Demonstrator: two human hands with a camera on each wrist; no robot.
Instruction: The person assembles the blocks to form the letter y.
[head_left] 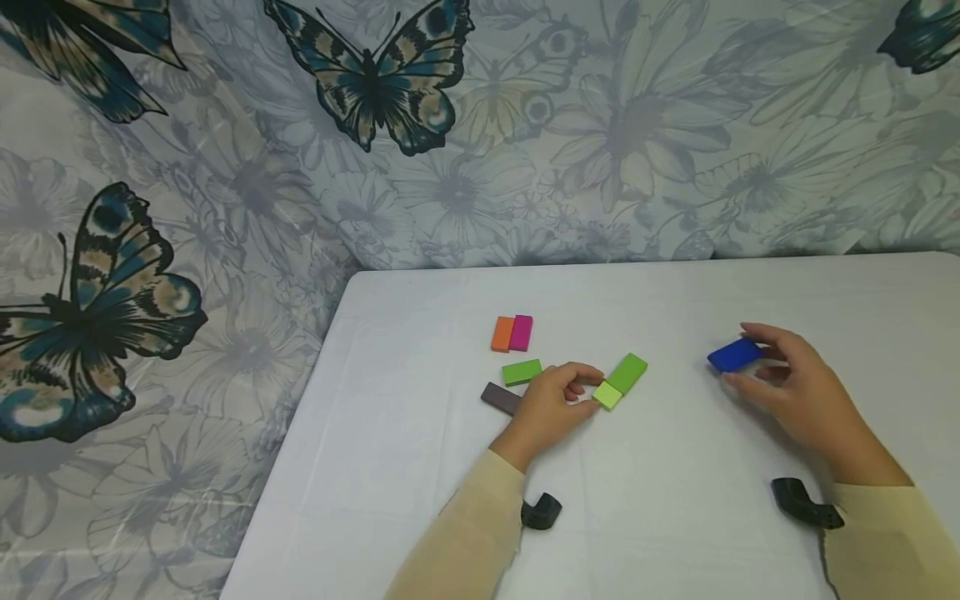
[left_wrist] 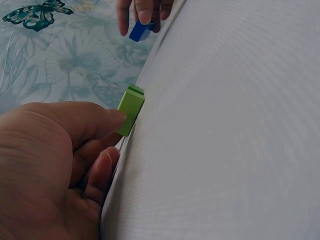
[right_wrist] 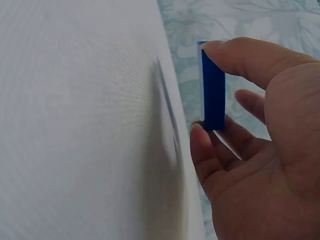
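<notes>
My left hand (head_left: 553, 410) pinches a small light green block (head_left: 607, 395) between thumb and index finger at the middle of the white table. A longer green block (head_left: 627, 372) adjoins its far right end; in the left wrist view, the light green block (left_wrist: 131, 106) mostly covers it. Over to the right, my right hand (head_left: 806, 396) grips a blue block (head_left: 734, 355) between thumb and fingertips. The right wrist view shows this blue block (right_wrist: 214, 92) held by its two ends, with a shadow on the cloth beside it.
Left of the left hand lie another green block (head_left: 521, 372) and a dark grey block (head_left: 500, 398), partly behind the hand. Farther back, an orange block (head_left: 502, 334) and a magenta block (head_left: 521, 332) lie side by side. Butterfly-patterned fabric (head_left: 457, 192) rises behind the table (head_left: 390, 467).
</notes>
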